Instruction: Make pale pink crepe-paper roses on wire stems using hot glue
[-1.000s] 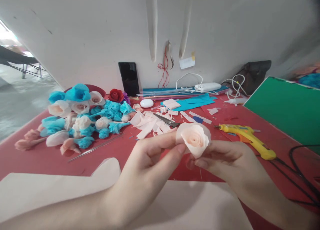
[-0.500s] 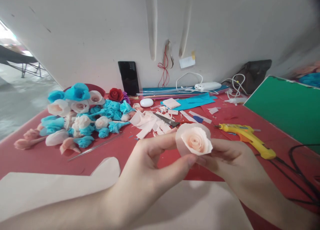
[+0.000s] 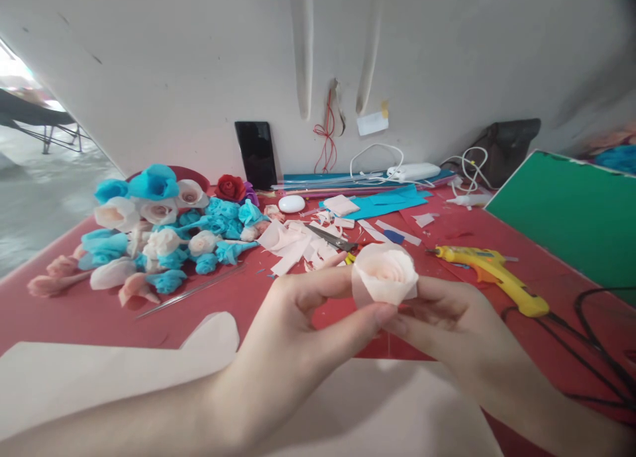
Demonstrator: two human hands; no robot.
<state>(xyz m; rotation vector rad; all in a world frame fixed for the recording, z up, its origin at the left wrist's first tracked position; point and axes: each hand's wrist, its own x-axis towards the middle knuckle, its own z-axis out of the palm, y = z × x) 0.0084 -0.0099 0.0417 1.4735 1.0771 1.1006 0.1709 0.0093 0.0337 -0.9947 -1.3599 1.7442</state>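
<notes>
A pale peach paper rose (image 3: 386, 275) is held up between my two hands, its coiled centre facing upward and partly toward me. My left hand (image 3: 308, 331) pinches its lower left side between thumb and fingers. On the other side my right hand (image 3: 447, 318) grips the base, its thumb meeting the left thumb under the petals. The rose's underside is hidden by the thumbs. Just behind it lie scissors (image 3: 330, 237) among peach paper scraps (image 3: 293, 242). A yellow glue gun (image 3: 491, 271) rests on the table to the right.
Blue, white and peach paper flowers (image 3: 163, 232) are heaped at the left. A large peach sheet (image 3: 387, 410) lies under my forearms. Along the wall are a phone (image 3: 256, 153), a white power bank (image 3: 413, 172) and blue paper (image 3: 385, 202). A green board (image 3: 571, 218) stands right, near black cables (image 3: 591, 331).
The rose has tilted upright, so its outer petal front shows more and its coiled centre less. Both hands keep their hold, with only slight finger movement.
</notes>
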